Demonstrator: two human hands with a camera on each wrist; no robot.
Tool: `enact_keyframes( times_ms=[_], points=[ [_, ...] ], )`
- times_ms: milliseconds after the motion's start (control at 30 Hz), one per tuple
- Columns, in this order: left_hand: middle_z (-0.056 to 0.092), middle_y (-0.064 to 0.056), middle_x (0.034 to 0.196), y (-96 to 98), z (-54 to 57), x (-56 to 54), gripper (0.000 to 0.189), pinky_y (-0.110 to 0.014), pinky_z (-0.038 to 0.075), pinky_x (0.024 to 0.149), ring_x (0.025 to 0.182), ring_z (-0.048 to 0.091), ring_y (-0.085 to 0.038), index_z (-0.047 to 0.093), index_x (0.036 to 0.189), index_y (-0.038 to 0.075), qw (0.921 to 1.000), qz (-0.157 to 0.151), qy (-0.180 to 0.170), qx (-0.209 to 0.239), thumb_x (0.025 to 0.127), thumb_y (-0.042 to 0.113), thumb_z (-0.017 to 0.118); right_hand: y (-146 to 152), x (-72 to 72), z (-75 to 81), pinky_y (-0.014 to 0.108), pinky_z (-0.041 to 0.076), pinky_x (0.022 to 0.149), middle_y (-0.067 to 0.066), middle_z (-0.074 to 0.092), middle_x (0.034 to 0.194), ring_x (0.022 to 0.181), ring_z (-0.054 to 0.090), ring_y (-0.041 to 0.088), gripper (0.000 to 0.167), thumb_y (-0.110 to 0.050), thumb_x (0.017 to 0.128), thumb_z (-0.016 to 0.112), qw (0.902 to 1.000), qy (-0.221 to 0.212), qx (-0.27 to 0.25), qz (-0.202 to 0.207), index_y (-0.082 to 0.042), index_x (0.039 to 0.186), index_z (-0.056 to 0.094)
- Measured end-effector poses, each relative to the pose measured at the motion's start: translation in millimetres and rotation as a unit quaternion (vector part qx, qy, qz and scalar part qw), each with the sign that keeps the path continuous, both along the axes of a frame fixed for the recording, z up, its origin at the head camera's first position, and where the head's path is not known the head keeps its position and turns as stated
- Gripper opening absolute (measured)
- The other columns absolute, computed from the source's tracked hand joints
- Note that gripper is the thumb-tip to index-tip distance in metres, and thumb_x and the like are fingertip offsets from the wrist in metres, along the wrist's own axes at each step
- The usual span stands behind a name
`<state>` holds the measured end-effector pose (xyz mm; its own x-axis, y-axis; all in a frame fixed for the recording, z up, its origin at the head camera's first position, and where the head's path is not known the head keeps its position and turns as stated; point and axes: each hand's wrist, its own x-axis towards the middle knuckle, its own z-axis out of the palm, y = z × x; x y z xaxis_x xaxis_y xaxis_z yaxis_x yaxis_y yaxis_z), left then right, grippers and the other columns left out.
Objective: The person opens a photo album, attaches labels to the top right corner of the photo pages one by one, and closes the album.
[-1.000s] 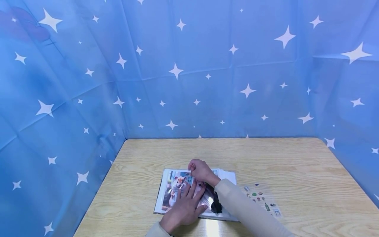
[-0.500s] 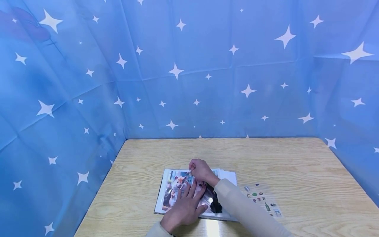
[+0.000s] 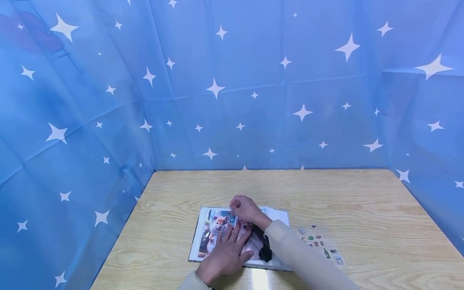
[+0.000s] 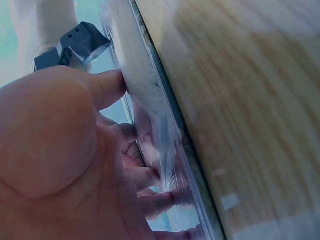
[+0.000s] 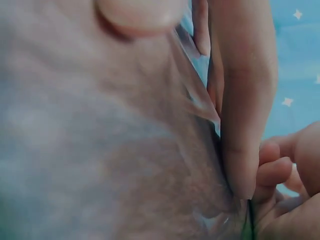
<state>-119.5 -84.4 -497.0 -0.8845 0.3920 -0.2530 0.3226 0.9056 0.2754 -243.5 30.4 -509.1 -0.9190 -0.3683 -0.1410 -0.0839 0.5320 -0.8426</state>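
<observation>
An open photo album (image 3: 193, 250) lies on the table, with a hamster picture (image 3: 219, 225) on its left part and a glossy, wrinkled clear cover over the page. My left hand (image 3: 230, 254) rests on the album with its fingers spread; the left wrist view shows the fingertips (image 4: 162, 199) touching the clear cover. Across it reaches my right hand (image 3: 247, 208), its fingers curled at the album's far edge. It pinches a small clear piece of film (image 3: 230, 212); whether this is a loose piece or part of the cover, I cannot tell. The right wrist view shows these curled fingers (image 5: 275, 170) close up.
A clear sheet of small stickers (image 3: 317, 241) lies to the right of the album. White album pages (image 3: 280, 217) stick out at the right. The wooden table (image 3: 377, 209) ends at a blue star-patterned curtain (image 3: 253, 121).
The right hand has shifted very slightly at the album's far edge. The left hand stays where it was.
</observation>
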Motion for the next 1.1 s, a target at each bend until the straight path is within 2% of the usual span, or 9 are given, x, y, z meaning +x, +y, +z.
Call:
enact_keyframes(
  times_ms=[133, 300, 433, 633, 833, 1100],
  points=[
    [0.017, -0.012, 0.165, -0.6, -0.1, -0.3, 0.064, -0.063, 0.021, 0.117, 0.150, 0.017, -0.038, 0.029, 0.157, 0.029, 1.0000, 0.003, -0.005, -0.003, 0.101, 0.056, 0.041, -0.3, 2.2, 0.4, 0.026, 0.042, 0.045, 0.004, 0.060, 0.087, 0.053, 0.048, 0.014, 0.008, -0.008, 0.095, 0.061, 0.9999, -0.007, -0.009, 0.009, -0.009, 0.101, 0.065],
    [0.017, -0.011, 0.165, -0.3, 1.1, 0.0, 0.064, -0.062, 0.021, 0.117, 0.150, 0.018, -0.037, 0.028, 0.157, 0.029, 0.9999, 0.002, -0.004, -0.010, 0.101, 0.056, 0.040, 0.2, 4.2, 1.3, 0.028, 0.044, 0.050, 0.002, 0.059, 0.086, 0.059, 0.051, 0.016, 0.006, -0.011, 0.095, 0.062, 0.9999, 0.003, -0.010, 0.012, -0.011, 0.100, 0.065],
    [0.017, -0.011, 0.165, -0.3, 3.3, 0.4, 0.064, -0.062, 0.022, 0.117, 0.150, 0.018, -0.037, 0.028, 0.157, 0.029, 0.9999, 0.001, -0.004, -0.012, 0.101, 0.056, 0.040, 2.0, 4.8, 2.1, 0.030, 0.046, 0.053, 0.002, 0.060, 0.091, 0.062, 0.053, 0.017, 0.007, -0.014, 0.096, 0.061, 0.9997, 0.003, -0.019, 0.013, -0.012, 0.101, 0.066],
    [0.016, -0.011, 0.165, -0.6, 5.1, 0.3, 0.064, -0.062, 0.022, 0.117, 0.150, 0.019, -0.038, 0.028, 0.157, 0.028, 1.0000, 0.002, -0.002, -0.009, 0.101, 0.056, 0.041, 8.8, 4.8, 2.8, 0.030, 0.048, 0.051, 0.005, 0.060, 0.098, 0.056, 0.053, 0.016, 0.011, -0.016, 0.097, 0.061, 0.9990, 0.009, -0.030, 0.031, -0.010, 0.106, 0.066],
    [0.016, -0.012, 0.165, -0.5, 3.8, -0.1, 0.064, -0.064, 0.022, 0.116, 0.149, 0.019, -0.040, 0.029, 0.157, 0.028, 1.0000, 0.000, 0.000, -0.004, 0.101, 0.056, 0.041, 15.1, 6.6, 5.5, 0.031, 0.051, 0.058, 0.006, 0.060, 0.101, 0.066, 0.058, 0.017, 0.014, -0.016, 0.098, 0.060, 0.9988, 0.016, -0.029, 0.036, -0.008, 0.108, 0.066],
    [0.016, -0.011, 0.165, 1.0, 3.7, 0.4, 0.064, -0.063, 0.023, 0.116, 0.149, 0.020, -0.038, 0.029, 0.157, 0.029, 1.0000, 0.003, 0.002, -0.007, 0.101, 0.055, 0.042, 27.2, 10.2, 11.2, 0.031, 0.050, 0.064, 0.004, 0.062, 0.103, 0.076, 0.058, 0.017, 0.018, -0.018, 0.098, 0.060, 0.9987, 0.030, -0.021, 0.036, -0.007, 0.111, 0.066]
  ],
)
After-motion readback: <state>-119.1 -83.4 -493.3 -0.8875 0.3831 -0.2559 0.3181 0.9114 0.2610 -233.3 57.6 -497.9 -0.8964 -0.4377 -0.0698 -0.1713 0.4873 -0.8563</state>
